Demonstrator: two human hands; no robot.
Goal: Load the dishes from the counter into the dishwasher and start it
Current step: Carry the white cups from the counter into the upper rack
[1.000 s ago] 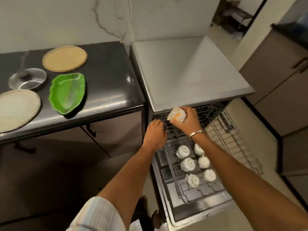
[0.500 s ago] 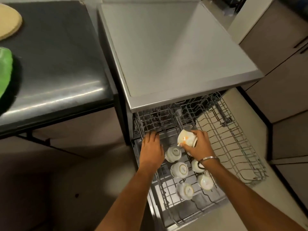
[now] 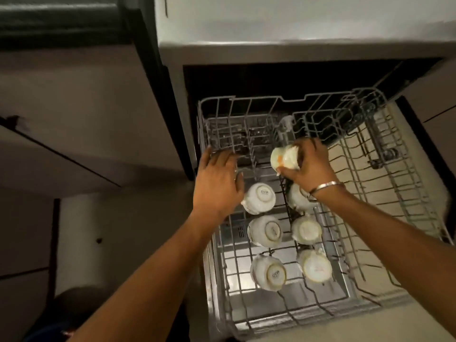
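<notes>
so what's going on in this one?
A person is loading cups into the pulled-out grey wire dishwasher rack. The right hand holds a small white cup with an orange mark, tipped over, above the rack's back row. The left hand rests open on the rack's left edge. Six white cups already sit upside down in two rows of three.

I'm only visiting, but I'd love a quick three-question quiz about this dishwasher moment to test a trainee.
1. True or false: the right hand holds a white cup.
2. How many upside-down cups sit in the pulled-out rack, not counting the held one?
3. What does the left hand rest on: A) a plate, B) the rack's left edge, C) the counter?

Key: 1 true; 2 six; 3 B.
</notes>
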